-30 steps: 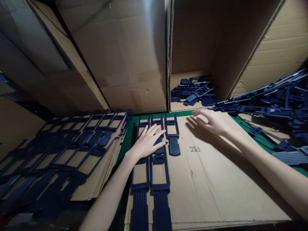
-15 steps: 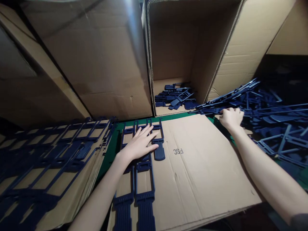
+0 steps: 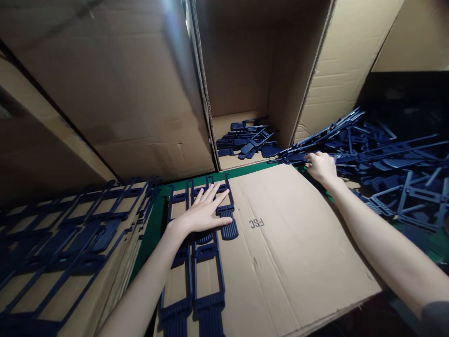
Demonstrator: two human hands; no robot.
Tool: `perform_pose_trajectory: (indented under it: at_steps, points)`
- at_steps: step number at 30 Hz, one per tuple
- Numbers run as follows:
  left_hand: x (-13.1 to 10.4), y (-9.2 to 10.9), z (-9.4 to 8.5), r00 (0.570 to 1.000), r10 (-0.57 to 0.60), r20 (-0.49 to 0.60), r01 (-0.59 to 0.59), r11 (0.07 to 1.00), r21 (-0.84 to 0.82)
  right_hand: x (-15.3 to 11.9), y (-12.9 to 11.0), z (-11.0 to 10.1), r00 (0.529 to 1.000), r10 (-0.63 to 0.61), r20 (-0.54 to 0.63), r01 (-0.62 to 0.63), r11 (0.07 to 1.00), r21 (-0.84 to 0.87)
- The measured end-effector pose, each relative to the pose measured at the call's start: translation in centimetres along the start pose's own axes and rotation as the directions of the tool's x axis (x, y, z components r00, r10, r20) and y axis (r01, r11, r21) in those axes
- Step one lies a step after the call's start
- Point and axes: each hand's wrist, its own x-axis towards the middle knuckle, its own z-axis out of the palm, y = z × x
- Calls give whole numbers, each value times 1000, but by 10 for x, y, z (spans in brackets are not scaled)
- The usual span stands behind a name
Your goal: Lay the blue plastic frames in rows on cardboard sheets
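Observation:
My left hand [image 3: 203,213] lies flat with its fingers spread on dark blue plastic frames [image 3: 209,274], which are set in rows on a cardboard sheet [image 3: 280,252] marked FSC. Each frame has a rectangular opening and a ribbed tab; the palm hides parts of some. Over at the right, my right hand [image 3: 322,167] is closed at the near-left edge of a loose pile of the same blue parts [image 3: 386,159]. Its fingertips are on a blue plastic frame [image 3: 296,159] at that edge, partly hidden by the hand.
An open cardboard box [image 3: 242,79] lies on its side at the back, with several blue parts [image 3: 250,140] inside. On the left, more blue frames [image 3: 101,234] cover a stack of cardboard. A green surface [image 3: 147,248] shows between the stacks.
The view has shifted slightly, moving the boxes and pile leftward in the picture. My left hand stays flat on the frames, and my right hand remains at the pile's edge.

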Motion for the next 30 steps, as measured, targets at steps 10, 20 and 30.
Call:
perform_pose_trajectory:
  at_steps: [10, 20, 30]
  points:
    - [-1, 7, -4, 995, -73, 71, 72, 997, 11, 1, -7, -11, 979, -101, -178, 102, 995, -3]
    - [-1, 11, -4, 995, -82, 48, 81, 997, 18, -11, -75, -64, 815, -286, -504, 472, 832, 290]
    - [-1, 13, -5, 994, -97, 45, 98, 995, 1, -67, -161, -84, 509, -794, -333, 841, 376, 389]
